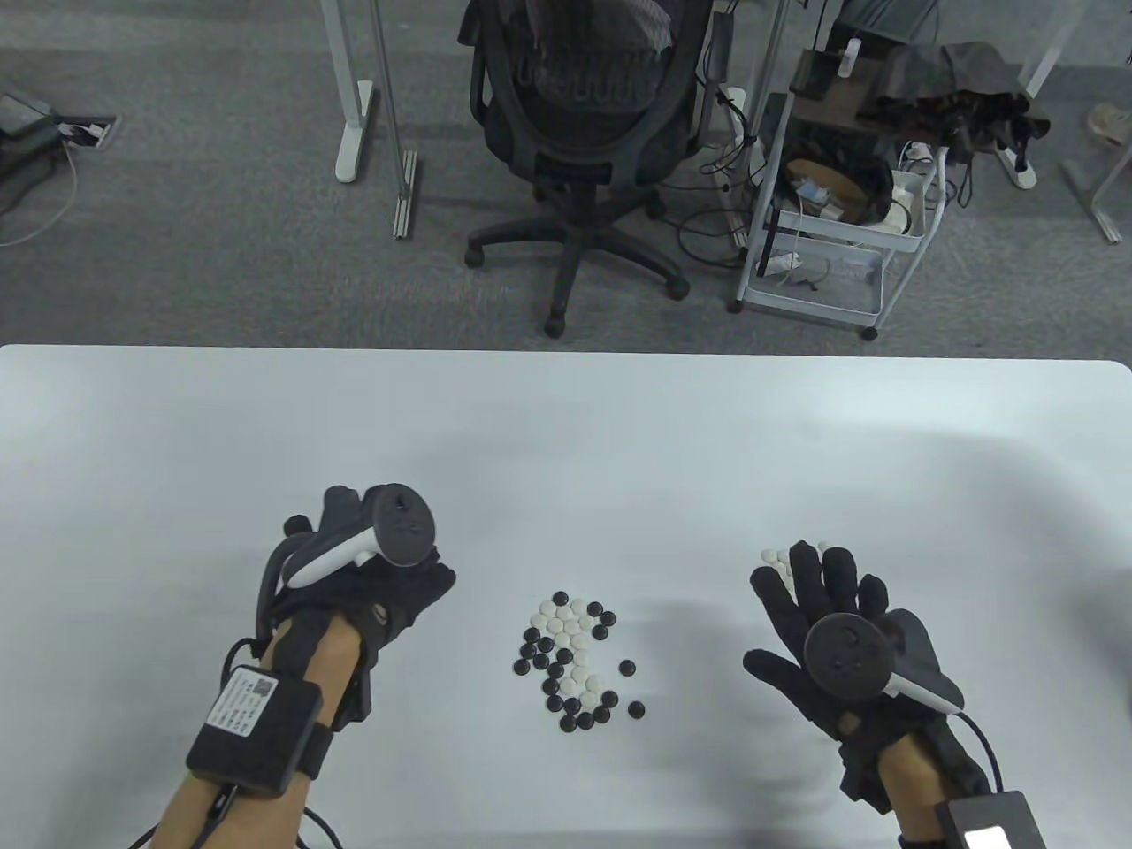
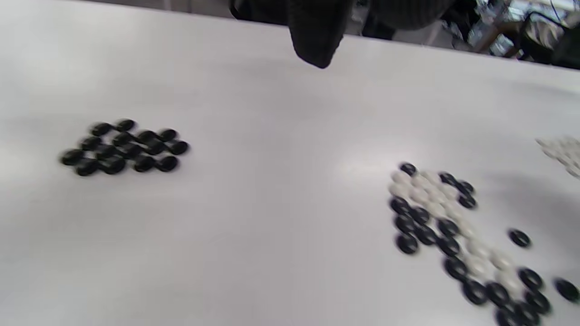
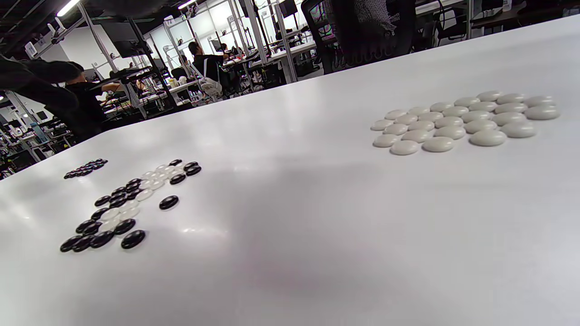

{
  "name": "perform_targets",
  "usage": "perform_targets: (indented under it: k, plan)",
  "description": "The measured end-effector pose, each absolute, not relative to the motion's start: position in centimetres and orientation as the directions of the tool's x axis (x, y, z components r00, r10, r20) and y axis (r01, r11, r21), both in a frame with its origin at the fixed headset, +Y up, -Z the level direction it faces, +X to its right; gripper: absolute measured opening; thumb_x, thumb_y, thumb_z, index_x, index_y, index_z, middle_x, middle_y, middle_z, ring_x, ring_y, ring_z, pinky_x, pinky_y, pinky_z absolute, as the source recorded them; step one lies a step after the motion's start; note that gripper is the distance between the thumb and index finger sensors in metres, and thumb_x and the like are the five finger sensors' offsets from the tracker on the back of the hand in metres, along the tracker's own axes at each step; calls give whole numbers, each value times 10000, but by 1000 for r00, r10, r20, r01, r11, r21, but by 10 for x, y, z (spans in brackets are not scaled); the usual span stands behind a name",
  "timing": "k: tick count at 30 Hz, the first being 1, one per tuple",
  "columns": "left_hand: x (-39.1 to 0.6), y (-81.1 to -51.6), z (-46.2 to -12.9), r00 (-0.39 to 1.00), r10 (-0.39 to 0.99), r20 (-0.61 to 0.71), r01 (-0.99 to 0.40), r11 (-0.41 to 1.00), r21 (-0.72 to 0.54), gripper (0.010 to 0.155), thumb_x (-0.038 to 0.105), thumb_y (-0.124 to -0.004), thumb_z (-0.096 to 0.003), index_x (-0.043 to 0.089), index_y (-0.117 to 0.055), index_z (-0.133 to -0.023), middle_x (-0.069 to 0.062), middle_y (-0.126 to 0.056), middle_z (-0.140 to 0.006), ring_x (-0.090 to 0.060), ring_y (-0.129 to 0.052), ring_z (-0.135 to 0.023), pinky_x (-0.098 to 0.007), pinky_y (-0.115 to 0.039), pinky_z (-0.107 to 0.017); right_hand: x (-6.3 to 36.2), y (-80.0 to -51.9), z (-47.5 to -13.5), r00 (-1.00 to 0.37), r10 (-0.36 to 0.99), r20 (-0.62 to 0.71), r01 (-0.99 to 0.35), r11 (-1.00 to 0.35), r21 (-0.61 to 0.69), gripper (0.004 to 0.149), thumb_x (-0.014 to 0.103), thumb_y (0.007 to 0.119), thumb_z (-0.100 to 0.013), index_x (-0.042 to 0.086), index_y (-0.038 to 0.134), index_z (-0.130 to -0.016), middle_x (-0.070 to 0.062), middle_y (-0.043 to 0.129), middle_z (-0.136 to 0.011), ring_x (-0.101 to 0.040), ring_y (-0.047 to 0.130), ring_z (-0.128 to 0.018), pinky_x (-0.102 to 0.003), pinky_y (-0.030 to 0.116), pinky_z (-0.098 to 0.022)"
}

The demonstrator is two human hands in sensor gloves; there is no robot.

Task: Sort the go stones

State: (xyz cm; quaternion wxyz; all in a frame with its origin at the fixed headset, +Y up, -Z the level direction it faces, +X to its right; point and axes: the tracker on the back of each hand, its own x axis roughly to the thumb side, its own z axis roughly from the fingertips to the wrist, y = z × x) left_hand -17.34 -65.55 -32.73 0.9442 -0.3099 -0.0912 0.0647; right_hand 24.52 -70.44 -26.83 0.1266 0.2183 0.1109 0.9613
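Mixed stones (image 1: 577, 661) sit mid-counter (image 1: 566, 424), left hand (image 1: 367, 575) fingers curled, holding I can't tell what, right hand (image 1: 827, 632) fingers spread over the white pile (image 3: 457, 120).

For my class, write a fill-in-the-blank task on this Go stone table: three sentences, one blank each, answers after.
1. The sorted pile under the right hand holds only ____ stones.
2. The sorted pile seen from the left wrist holds only ____ stones.
3. The mixed pile lies ____ the left hand and the right hand.

Answers: white; black; between
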Motion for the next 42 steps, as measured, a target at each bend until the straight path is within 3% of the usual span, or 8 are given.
perform_targets:
  k: [4,7,13,21,24,30,37,42]
  plan:
    - [-124,-679,-341,955,168,243,41,740,-672,583,484,-507,-644,228,-648,-1148,-290,30,-1188,-604,113,-939,-836,-20,-565,246,-703,-267,-874,295,387,-192,-940,282,785,537,498,-546,141,144,-1124,-299,-54,-1068,-573,-103,-874,-799,53,-539]
    - [-99,-697,-353,942,218,256,32,701,-713,577,484,-500,-639,242,-652,-1140,-287,37,-1181,-603,116,-932,-835,-20,-560,246,-704,-267,-874,296,385,-187,-937,295,784,536,501,-547,141,148,-1124,-300,-53,-1069,-573,-103,-873,-800,52,-538]
    - [-75,-723,-370,939,248,237,15,660,-751,630,515,-456,-599,255,-602,-1154,-285,66,-1170,-599,143,-922,-835,-10,-560,249,-703,-269,-874,309,375,-197,-931,308,784,534,505,-548,138,152,-1125,-301,-52,-1070,-572,-105,-874,-800,50,-537]
    - [-64,-746,-383,961,181,209,41,655,-754,660,520,-416,-567,279,-487,-1178,-293,98,-1150,-603,145,-917,-838,-7,-547,247,-702,-268,-879,297,373,-188,-935,301,786,535,502,-548,140,138,-1122,-302,-61,-1067,-570,-119,-863,-793,32,-524]
    - [-76,-746,-395,981,127,145,22,674,-738,677,521,-404,-563,267,-461,-1187,-287,128,-1140,-597,165,-914,-836,9,-547,249,-700,-267,-881,297,369,-191,-936,297,789,535,501,-548,139,136,-1124,-301,-61,-1067,-570,-120,-863,-793,29,-524]
    - [-143,-745,-422,992,68,-102,-121,691,-712,680,516,-390,-555,259,-461,-1181,-275,161,-1130,-591,191,-910,-834,32,-547,248,-694,-263,-877,301,376,-201,-938,281,789,535,501,-548,138,137,-1125,-300,-60,-1070,-570,-118,-867,-794,28,-525]
    - [-202,-747,-426,949,71,-307,-270,688,-674,680,515,-387,-557,265,-426,-1188,-274,210,-1104,-588,217,-898,-833,52,-534,243,-695,-262,-874,295,386,-178,-934,311,787,535,502,-549,140,138,-1124,-300,-57,-1072,-570,-118,-868,-794,27,-525]
    - [-226,-745,-422,922,41,-384,-305,687,-659,692,514,-387,-557,247,-449,-1193,-267,216,-1103,-582,224,-900,-831,62,-531,244,-696,-262,-872,300,386,-182,-932,312,785,535,501,-550,139,142,-1125,-301,-54,-1074,-572,-114,-871,-795,30,-526]
